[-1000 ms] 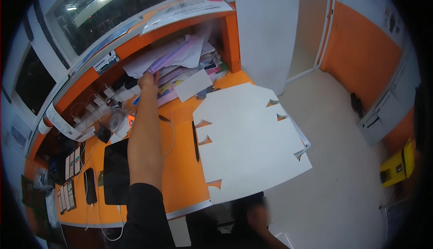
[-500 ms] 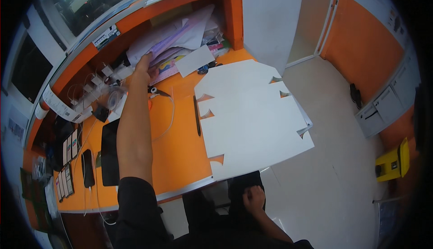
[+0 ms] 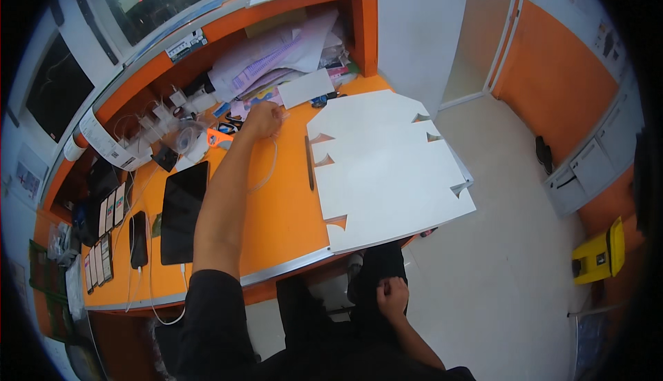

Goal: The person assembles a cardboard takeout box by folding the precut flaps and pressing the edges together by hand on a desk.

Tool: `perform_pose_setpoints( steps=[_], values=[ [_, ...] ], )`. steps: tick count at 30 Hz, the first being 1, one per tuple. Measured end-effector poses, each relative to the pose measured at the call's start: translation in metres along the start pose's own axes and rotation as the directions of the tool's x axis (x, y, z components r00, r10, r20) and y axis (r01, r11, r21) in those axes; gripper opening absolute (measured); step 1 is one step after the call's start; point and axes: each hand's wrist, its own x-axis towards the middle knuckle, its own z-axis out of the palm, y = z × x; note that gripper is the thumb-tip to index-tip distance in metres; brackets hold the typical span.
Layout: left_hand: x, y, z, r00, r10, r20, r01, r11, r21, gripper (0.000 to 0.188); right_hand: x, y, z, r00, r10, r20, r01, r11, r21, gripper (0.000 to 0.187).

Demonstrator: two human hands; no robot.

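Observation:
My left hand (image 3: 264, 120) is over the far middle of the orange desk (image 3: 286, 205), its fingers curled together; what they hold, if anything, I cannot make out. Just beyond it lies a blank white card (image 3: 306, 89), with crumpled papers (image 3: 266, 63) behind. A white cable (image 3: 272, 167) runs down the desk from beneath the hand. To the right, a large white board with cut notches (image 3: 390, 167) lies flat, a dark pencil-like stick (image 3: 310, 163) along its left edge. My right hand (image 3: 394, 297) rests on my thigh, fingers curled in with nothing seen in them.
Left of my forearm are a black tablet (image 3: 185, 212), a black phone (image 3: 139, 239) on a cable and an orange-and-white object (image 3: 219, 138). Several phones (image 3: 99, 262) line the far left. An orange shelf (image 3: 369, 36) overhangs the back. A yellow bin (image 3: 599, 253) stands right.
My left hand has drawn back from the papers under the shelf, nearer and to the right. The tablet and orange-and-white object show more fully. My right hand stays on my thigh.

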Motion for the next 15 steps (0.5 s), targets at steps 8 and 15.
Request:
perform_pose_setpoints(
  steps=[8,15],
  values=[
    [0.061,0.002,-0.057,0.796,-0.504,-0.335,0.185,0.729,-0.659,0.046,0.006,-0.001,0.002,1.0,0.0,0.02,-0.002,0.996,0.091,0.006],
    [-0.083,0.096,-0.087,0.991,-0.088,-0.103,0.03,0.884,-0.466,0.052,0.037,-0.044,-0.047,0.921,0.376,-0.104,-0.208,0.699,0.684,0.011]
  ],
)
